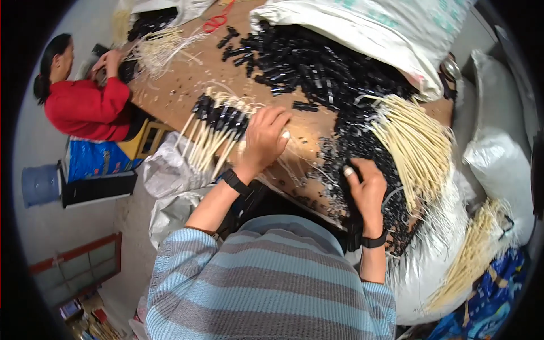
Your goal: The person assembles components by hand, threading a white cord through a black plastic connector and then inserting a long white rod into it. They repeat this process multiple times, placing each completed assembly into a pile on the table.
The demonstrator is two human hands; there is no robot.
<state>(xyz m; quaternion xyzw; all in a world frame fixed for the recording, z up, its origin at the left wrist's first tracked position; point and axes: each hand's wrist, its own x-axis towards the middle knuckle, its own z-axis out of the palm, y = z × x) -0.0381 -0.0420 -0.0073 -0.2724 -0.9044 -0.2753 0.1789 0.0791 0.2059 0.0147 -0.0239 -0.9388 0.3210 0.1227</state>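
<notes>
Cream-coloured rods with black plastic sleeves (218, 120) on their upper ends form a fanned bundle (199, 152) immediately left of the left hand (266, 136); the rods' lower ends point toward the body. The left hand is palm-down with its fingers bent, beside the sleeved ends; whether it grips any piece cannot be determined from this view. Thin pale strands (293, 164) extend between the two hands, lying nearer the left. The right hand (369, 190) is half curled, its thumb near the index finger and bearing a white covering (347, 170) at the tip; whether it grips any piece cannot be determined. Small black fragments (354, 136) lie around and beyond the right hand. A loose black tubular piece (305, 106) lies beyond the left hand, toward its right. Farther from both hands, a heap of black tubular pieces (317, 65) lies at the mouth of a white woven sack (357, 20). To the right of the right hand is a thick bundle of cream rods (416, 150). Well beyond the left hand, red-handled scissors (215, 24) rest on the brown tabletop (181, 93). A seated co-worker in a red top (88, 110) is far to the left of both hands.
</notes>
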